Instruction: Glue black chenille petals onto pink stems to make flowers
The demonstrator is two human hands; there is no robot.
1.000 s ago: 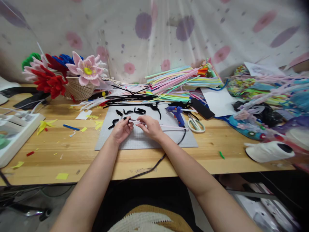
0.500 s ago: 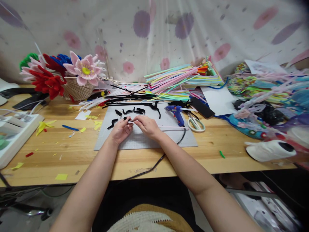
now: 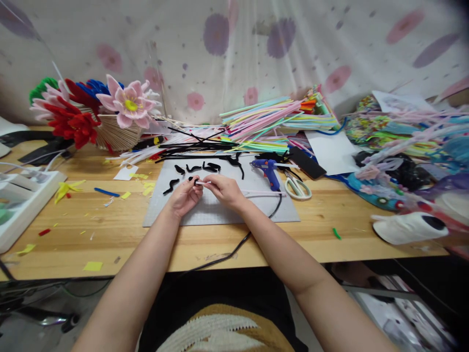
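Note:
My left hand (image 3: 186, 196) pinches a small black fuzzy pipe cleaner piece (image 3: 197, 183) between thumb and fingers, above the grey cutting mat (image 3: 205, 217). Close against it, my right hand (image 3: 225, 189) is closed, its fingertips meeting a thin pale stem at the black piece; the fingers partly hide both. A pale pink pipe cleaner (image 3: 264, 193) stretches right from beside my right hand; whether it is the same stem I cannot tell. Several bent black pipe cleaner pieces (image 3: 171, 186) lie on the mat beyond my hands, with a branched black one (image 3: 236, 161) farther right.
A blue glue gun (image 3: 269, 172) rests on the mat's right side, its black cord running to the front edge. Scissors (image 3: 297, 188) and a dark phone (image 3: 307, 163) lie beside it. Behind are pipe cleaner bundles (image 3: 264, 117); fuzzy flowers (image 3: 130, 105) stand left, a thread spool (image 3: 408, 228) right.
Both hands stay nearly in place, with only slight finger movement around the black piece. A little more of the pale stem shows between the hands.

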